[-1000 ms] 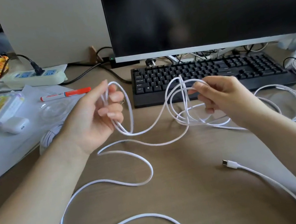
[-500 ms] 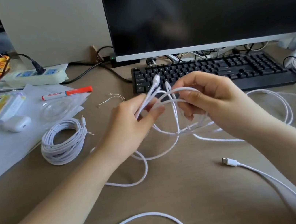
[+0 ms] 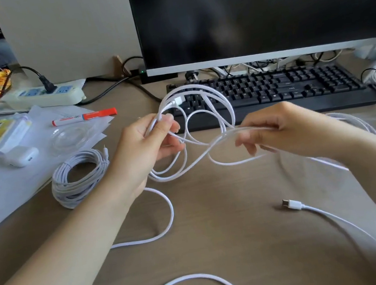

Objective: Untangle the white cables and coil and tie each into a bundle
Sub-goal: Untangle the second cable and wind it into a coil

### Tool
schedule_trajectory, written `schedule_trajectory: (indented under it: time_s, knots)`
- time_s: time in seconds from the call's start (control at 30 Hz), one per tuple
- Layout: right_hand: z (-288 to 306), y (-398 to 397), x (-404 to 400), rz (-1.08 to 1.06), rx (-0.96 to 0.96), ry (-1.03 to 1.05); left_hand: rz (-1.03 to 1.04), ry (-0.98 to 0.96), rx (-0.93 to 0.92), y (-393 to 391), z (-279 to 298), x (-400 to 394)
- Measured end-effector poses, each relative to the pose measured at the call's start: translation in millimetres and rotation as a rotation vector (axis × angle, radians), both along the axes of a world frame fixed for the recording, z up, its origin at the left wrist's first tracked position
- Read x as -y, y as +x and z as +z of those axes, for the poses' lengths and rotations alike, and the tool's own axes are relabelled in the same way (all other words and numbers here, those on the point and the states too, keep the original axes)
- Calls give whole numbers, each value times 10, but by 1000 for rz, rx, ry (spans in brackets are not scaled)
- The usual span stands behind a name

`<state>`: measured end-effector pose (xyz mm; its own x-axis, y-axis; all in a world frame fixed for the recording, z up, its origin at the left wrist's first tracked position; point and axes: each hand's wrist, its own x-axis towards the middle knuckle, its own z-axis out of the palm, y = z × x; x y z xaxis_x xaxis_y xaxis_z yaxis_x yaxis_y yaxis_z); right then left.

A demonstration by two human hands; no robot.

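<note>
A white cable is partly wound into loops held above the brown desk. My left hand grips the gathered loops, with a white plug end sticking up beside them. My right hand pinches a blurred strand of the same cable to the right of the loops. Slack cable trails over the desk toward me, and a loose USB-C plug lies at front right. A finished coiled white bundle lies left of my left wrist.
A black keyboard and a dark monitor stand behind the hands. At left lie papers with a red marker, a white charger case, a power strip and a plastic packet. More cables lie at the right edge.
My hands have drawn apart: the left has moved left with the loops, the right has moved right pulling a strand. The loops now stand taller over the keyboard.
</note>
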<state>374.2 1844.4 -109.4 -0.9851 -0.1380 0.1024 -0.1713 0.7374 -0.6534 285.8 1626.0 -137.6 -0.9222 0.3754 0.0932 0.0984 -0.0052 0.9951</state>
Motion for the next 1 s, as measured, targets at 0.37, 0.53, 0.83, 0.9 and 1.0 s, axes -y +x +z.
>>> schedule_trajectory:
  time_s: [0.37, 0.53, 0.83, 0.9, 1.0]
  knots:
    - [-24, -16, 24, -91, -122, -61, 245, -589, -1023, 308, 16, -75]
    - [-33, -21, -22, -130, 3, -199, -48, -870, -1009, 460, -141, -157]
    - [-28, -30, -340, -143, 37, 341, -90, -388, -356, 70, 188, 93]
    - [-47, -49, -446, -216, 59, 405, -141, -444, -266, -7, 266, 196]
    - [-132, -88, -552, -335, 64, 474, -288, -692, -304, -58, 308, 301]
